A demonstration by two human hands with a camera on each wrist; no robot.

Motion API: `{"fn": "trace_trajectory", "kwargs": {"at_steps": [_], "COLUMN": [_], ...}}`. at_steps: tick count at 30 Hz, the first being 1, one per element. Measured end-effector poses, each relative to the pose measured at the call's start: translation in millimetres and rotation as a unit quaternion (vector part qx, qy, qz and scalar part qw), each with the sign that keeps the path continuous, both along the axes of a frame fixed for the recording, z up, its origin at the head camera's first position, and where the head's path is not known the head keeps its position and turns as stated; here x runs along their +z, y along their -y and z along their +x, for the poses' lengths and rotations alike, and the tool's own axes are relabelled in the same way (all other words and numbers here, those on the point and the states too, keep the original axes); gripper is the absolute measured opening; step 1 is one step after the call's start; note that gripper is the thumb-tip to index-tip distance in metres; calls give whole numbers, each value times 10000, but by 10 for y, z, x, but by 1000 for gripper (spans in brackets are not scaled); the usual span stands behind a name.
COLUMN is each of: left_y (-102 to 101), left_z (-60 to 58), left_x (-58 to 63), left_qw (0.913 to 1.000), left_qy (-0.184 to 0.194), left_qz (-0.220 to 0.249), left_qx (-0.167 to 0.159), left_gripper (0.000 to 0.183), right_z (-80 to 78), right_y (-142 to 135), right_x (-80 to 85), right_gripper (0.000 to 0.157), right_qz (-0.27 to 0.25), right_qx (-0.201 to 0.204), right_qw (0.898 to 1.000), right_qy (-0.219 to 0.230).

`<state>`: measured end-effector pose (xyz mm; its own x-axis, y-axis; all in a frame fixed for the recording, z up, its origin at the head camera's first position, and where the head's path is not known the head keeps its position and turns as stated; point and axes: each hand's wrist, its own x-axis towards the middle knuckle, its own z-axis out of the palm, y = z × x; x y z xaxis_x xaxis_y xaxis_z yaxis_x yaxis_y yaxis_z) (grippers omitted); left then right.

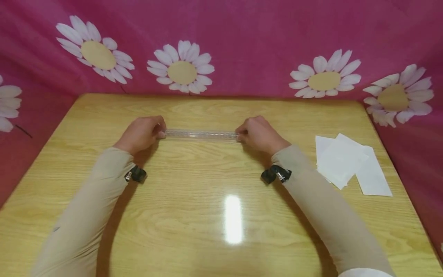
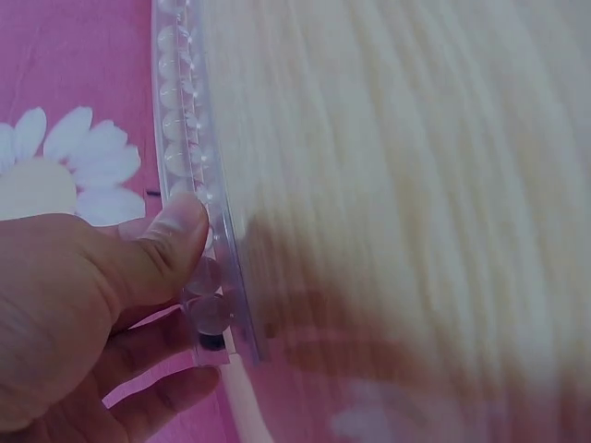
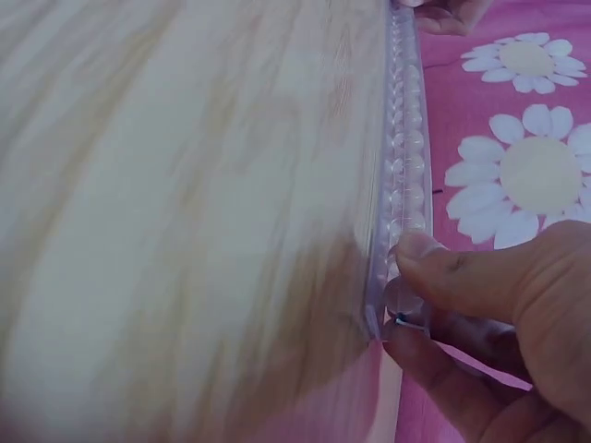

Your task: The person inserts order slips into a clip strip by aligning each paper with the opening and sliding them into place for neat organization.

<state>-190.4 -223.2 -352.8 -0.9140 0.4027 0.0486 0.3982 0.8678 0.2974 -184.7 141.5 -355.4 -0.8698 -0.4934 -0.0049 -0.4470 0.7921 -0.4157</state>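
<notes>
A long, narrow clear plastic case stretches left to right between the two hands, over the far half of the table. Rounded clear shapes, like beads, run in a row along it in both wrist views. My left hand pinches its left end, thumb on top and fingers underneath. A small dark piece shows at that end. At the other end, my right hand holds the case between thumb and fingers. What the row of shapes is made of cannot be told.
Several white paper sheets lie overlapping on the right of the wooden table. A pink cloth with large daisies hangs behind the table and along its sides. Black wrist devices sit on both sleeves.
</notes>
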Motion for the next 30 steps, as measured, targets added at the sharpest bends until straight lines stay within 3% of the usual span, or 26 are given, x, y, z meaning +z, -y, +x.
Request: {"fn": "trace_trajectory", "kwargs": {"at_steps": [7, 19, 24, 30], "left_y": [-146, -340, -443, -532], "left_z": [-71, -44, -30, -50], "left_x": [-9, -65, -69, -75], "left_qw": [9998, 9994, 9991, 9976], "left_qy": [4, 251, 271, 290], "left_qz": [92, 166, 256, 522], "left_qx": [-148, -143, -192, -343], "left_gripper": [10, 11, 12, 12], "right_z": [38, 222, 288, 319], "right_y": [-154, -356, -456, -567], "right_x": [13, -70, -83, -56], "right_gripper": [27, 24, 25, 26], "right_qz": [150, -99, -241, -356], "right_qx": [-274, -631, -1032, -1108], "right_qw": [9995, 9978, 9943, 9931], "right_qy": [-26, -199, 67, 141]}}
